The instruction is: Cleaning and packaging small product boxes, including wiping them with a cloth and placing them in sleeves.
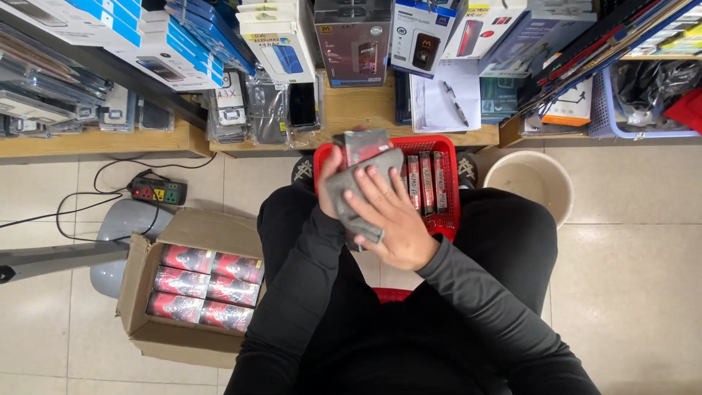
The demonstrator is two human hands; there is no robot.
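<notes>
2 hands meet just above the red basket [444,192], which sits on the person's lap. The left hand [330,183] has its fingers clamped on a small dark box with red print [363,145], holding it upright over the basket's near-left corner. The right hand [391,213] lies flat over a grey cloth [349,194], fingers spread and pressed onto it, and the cloth is wrapped against the lower part of the box. Inside the basket, right of the hands, several more slim boxes [426,181] stand on edge in a row. Left of the basket, on the tiled floor, an open cardboard carton [145,272] holds shrink-wrapped red and black packs [206,287]. Beyond the carton lies a black power strip [156,192] with its cord. Right of the basket stands a beige bucket [532,181]. Behind the basket, wooden shelves [358,110] carry packaged goods.
</notes>
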